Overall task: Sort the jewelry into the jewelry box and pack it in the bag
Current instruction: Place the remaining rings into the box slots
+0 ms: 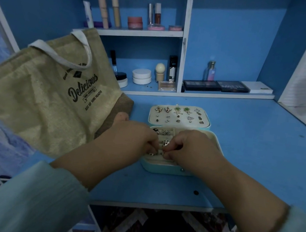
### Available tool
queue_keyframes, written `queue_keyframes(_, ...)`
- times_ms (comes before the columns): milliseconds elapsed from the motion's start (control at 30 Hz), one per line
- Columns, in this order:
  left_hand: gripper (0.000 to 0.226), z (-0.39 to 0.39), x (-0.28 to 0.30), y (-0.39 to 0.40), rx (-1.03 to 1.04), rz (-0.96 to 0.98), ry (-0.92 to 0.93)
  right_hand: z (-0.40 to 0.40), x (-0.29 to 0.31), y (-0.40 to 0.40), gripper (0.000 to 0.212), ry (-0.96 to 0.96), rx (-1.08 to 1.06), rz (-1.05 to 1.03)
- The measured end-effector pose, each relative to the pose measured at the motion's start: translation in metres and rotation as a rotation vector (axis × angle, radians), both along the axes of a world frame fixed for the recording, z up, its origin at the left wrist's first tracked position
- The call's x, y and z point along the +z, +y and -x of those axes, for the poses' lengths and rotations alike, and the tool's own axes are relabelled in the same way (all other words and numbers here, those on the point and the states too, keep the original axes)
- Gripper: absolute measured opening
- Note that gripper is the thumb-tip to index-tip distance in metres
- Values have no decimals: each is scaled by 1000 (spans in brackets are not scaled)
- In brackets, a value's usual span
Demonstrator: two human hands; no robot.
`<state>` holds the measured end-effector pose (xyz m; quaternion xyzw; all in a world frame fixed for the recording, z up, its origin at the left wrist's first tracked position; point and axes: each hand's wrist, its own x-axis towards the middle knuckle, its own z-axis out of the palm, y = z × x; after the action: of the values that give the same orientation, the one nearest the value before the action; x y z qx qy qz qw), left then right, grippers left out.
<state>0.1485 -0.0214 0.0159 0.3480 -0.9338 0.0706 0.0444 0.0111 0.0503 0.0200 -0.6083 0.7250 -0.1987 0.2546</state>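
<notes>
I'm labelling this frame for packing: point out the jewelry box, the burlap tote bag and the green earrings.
jewelry box (162, 168): head view, its turquoise front wall.
burlap tote bag (38, 96): head view, its printed front panel.
green earrings (182, 110): head view, between the pair on the lid panel.

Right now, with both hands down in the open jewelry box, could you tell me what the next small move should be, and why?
Probably seat the ring that both hands pinch into the ring rolls of the jewelry box, then let go. The left hand and right hand meet over the tray, the lid lies open with earrings pinned, and the bag waits beside it.
</notes>
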Motion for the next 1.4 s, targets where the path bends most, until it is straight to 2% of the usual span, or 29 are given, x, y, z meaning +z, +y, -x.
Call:
queue_keyframes(300,18,4,-4,-1,52,-23,-42,1,-3,1,17,-34,-22,43)
queue_keyframes(433,14,0,-4,2,27,-8,-6,1,0,-1,20,-15,8,-14)
queue_keyframes(733,13,6,-3,4,41,43,-66,5,-11,-2,13,-91,-32,104)
queue_keyframes(967,13,3,-4,9,13,80,-69,3,-6,-2,17,-42,-8,44)
queue_keyframes(1133,15,5,-6,9,-6,97,-82,1,6,-8,26,16,41,-122)
queue_keyframes(1267,11,0,-9,5,41,-10,7,3,-9,-4,12,-52,-29,81)
queue_keyframes(1400,8,1,-7,4,75,-69,20,3,-12,-5,10,-9,2,123)
